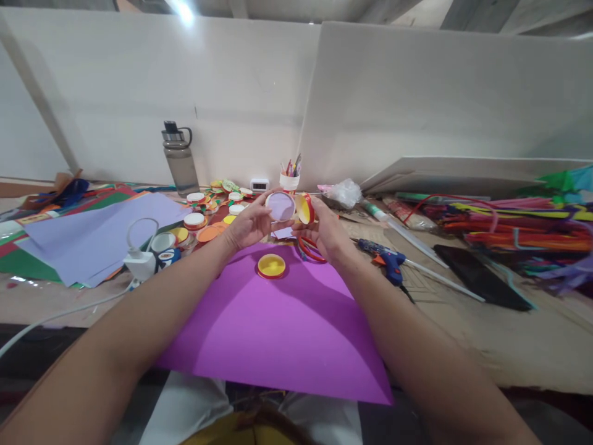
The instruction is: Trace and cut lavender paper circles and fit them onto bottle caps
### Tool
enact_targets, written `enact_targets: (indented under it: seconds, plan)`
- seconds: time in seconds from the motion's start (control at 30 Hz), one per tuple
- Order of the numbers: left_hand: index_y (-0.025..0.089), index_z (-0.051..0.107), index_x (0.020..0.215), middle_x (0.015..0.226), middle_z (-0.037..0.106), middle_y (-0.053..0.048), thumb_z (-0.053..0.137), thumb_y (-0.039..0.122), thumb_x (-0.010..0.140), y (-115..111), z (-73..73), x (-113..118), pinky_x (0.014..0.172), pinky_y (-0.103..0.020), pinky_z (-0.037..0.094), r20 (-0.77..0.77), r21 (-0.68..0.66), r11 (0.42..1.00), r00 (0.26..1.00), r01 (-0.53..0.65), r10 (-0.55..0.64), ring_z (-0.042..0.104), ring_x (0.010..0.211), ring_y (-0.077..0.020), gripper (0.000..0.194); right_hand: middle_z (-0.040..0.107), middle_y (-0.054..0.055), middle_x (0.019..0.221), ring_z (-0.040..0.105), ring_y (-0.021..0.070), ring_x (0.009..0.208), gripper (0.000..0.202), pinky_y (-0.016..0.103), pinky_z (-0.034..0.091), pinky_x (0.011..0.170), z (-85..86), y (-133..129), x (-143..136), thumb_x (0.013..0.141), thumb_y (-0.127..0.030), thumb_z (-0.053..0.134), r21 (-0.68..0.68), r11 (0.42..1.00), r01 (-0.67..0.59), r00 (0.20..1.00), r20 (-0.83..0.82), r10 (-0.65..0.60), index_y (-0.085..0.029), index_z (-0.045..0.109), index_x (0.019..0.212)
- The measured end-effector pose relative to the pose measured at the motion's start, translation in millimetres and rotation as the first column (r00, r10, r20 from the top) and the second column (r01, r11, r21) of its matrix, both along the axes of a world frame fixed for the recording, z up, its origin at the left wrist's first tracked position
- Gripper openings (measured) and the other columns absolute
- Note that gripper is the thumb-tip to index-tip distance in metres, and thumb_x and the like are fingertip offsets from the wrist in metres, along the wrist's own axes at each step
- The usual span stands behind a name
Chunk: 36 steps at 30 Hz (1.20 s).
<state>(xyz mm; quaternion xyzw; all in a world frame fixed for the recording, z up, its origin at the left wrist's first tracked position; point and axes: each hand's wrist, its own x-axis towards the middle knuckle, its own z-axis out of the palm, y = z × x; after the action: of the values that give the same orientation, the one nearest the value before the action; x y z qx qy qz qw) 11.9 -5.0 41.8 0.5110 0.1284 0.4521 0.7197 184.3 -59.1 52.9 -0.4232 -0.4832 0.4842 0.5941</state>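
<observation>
Above the far edge of a purple sheet (278,321), my left hand (252,224) grips a round lid with a pale lilac face (280,206). Close beside it, my right hand (324,230) holds a red round lid with a yellow inside (304,209), tilted so its inside faces left. Another round lid, yellow inside with a red rim (271,266), lies on the purple sheet below my hands. A red loop (311,250) is under my right hand.
Left are lilac paper sheets (102,228), a white plug (140,264), a bottle (180,162) and several round lids (195,220). A pen cup (290,180) stands behind my hands. Right are a blue glue gun (391,262), a black flat object (482,277) and colourful strips (519,228).
</observation>
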Motion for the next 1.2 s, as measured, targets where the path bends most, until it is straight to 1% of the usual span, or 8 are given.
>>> enact_targets:
  seconds: [0.13,0.23,0.43,0.53,0.63,0.8,1.03,1.2]
  plan:
    - [0.026,0.059,0.131,0.125,0.066,-0.005,0.057,0.005,0.069,0.8,1.2,2.4,0.101,-0.046,0.054,-0.049,-0.023,0.996,0.996,-0.081,0.08,0.066,0.108,-0.0203,0.065,0.064,0.004,0.095,0.059,0.0117,0.061,0.034,0.029,0.057,0.063,3.5,-2.9,-2.3,0.094,-0.053,0.047,-0.017,1.0,-0.004,1.0,-0.011,0.004,-0.025,0.059,0.106]
    - [0.022,0.06,0.125,0.122,0.067,-0.006,0.057,0.003,0.068,0.9,0.4,5.0,0.099,-0.046,0.056,-0.078,-0.018,0.994,0.991,-0.108,0.106,0.066,0.107,-0.0195,0.061,0.064,0.004,0.095,0.058,0.0113,0.059,0.033,0.028,0.055,0.057,0.8,-0.1,-0.3,0.094,-0.053,0.046,-0.041,0.999,-0.009,1.0,-0.005,0.009,-0.024,0.059,0.106]
    - [0.019,0.059,0.105,0.108,0.07,-0.006,0.055,0.007,0.068,10.0,-3.8,3.8,0.087,-0.039,0.06,-0.05,-0.07,0.958,0.96,-0.278,0.275,0.068,0.102,-0.0207,0.039,0.061,0.004,0.081,0.059,0.015,0.058,0.043,0.026,0.047,0.046,-9.2,6.5,7.6,0.092,-0.062,0.045,-0.011,0.999,0.038,0.967,0.252,-0.034,-0.023,0.061,0.1]
    - [0.018,0.058,0.099,0.102,0.07,-0.005,0.056,0.008,0.069,17.3,-6.6,0.1,0.087,-0.038,0.06,-0.049,-0.085,0.93,0.934,-0.356,0.353,0.068,0.097,-0.0184,0.032,0.06,0.002,0.07,0.057,0.0162,0.056,0.047,0.028,0.047,0.047,-10.5,3.8,6.8,0.09,-0.066,0.046,-0.022,1.0,-0.01,0.927,0.374,0.017,-0.023,0.063,0.095]
    - [0.017,0.059,0.098,0.1,0.07,-0.004,0.06,0.008,0.068,21.4,-8.4,-1.9,0.089,-0.04,0.059,-0.05,-0.081,0.923,0.927,-0.375,0.372,0.067,0.092,-0.0162,0.032,0.062,0.003,0.069,0.057,0.0167,0.055,0.048,0.03,0.048,0.05,-10.5,-0.3,3.5,0.09,-0.067,0.045,-0.029,0.997,-0.066,0.903,0.423,0.072,-0.024,0.065,0.097]
    - [0.017,0.06,0.094,0.097,0.07,-0.005,0.062,0.01,0.068,15.1,-7.7,4.6,0.091,-0.041,0.058,-0.099,-0.012,0.928,0.924,-0.371,0.368,0.066,0.096,-0.0176,0.028,0.061,0.002,0.081,0.055,0.0146,0.055,0.055,0.03,0.05,0.05,-8.7,0.1,-0.6,0.09,-0.065,0.045,-0.056,0.998,-0.043,0.975,0.216,0.054,-0.028,0.054,0.129]
    - [0.027,0.055,0.128,0.121,0.065,-0.004,0.058,0.009,0.071,-4.5,-5.7,24.6,0.097,-0.038,0.054,-0.091,0.086,0.93,0.927,-0.356,0.364,0.063,0.108,-0.0172,0.059,0.062,0.007,0.094,0.06,0.0161,0.064,0.045,0.034,0.058,0.061,-4.5,3.4,-5.0,0.094,-0.064,0.038,-0.184,0.983,-0.007,0.999,-0.038,0.0,-0.023,0.054,0.106]
    - [0.028,0.055,0.122,0.12,0.062,-0.002,0.065,0.012,0.067,-15.1,-6.8,27.7,0.091,-0.034,0.053,-0.114,0.108,0.959,0.955,-0.263,0.274,0.063,0.1,-0.0167,0.059,0.065,0.004,0.093,0.06,0.0147,0.059,0.035,0.035,0.059,0.064,-4.6,-1.5,-8.9,0.098,-0.053,0.035,-0.154,0.986,-0.062,0.997,-0.05,0.055,-0.025,0.051,0.112]
